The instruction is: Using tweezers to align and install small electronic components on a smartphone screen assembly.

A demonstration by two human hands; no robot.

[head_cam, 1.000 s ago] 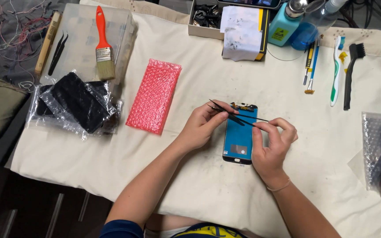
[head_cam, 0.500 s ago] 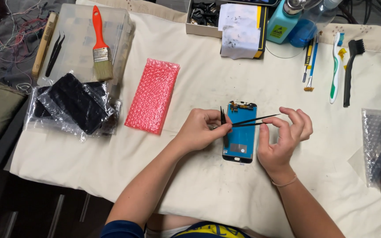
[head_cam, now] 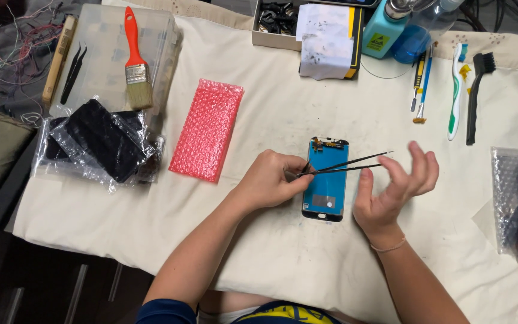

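Left hand (head_cam: 271, 180) grip closed on tweezers (head_cam: 346, 165) | right hand (head_cam: 394, 192) open, empty | blue phone panel (head_cam: 326, 180) flat on counter (head_cam: 283, 264) | better keep tips low, steady.

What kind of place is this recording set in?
Likely a phone repair bench: an opened blue phone screen assembly on a cloth-covered table, black tweezers in the left hand, brushes nearby.

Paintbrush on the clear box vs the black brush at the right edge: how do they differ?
The paintbrush has an orange handle, a metal band and a wide tuft of pale bristles; the black brush is black all over, slim, with a small bristle head. The paintbrush lies on the clear plastic box, while the black brush lies straight on the cream cloth beside a green-and-white toothbrush. Both lie flat, untouched by either hand.
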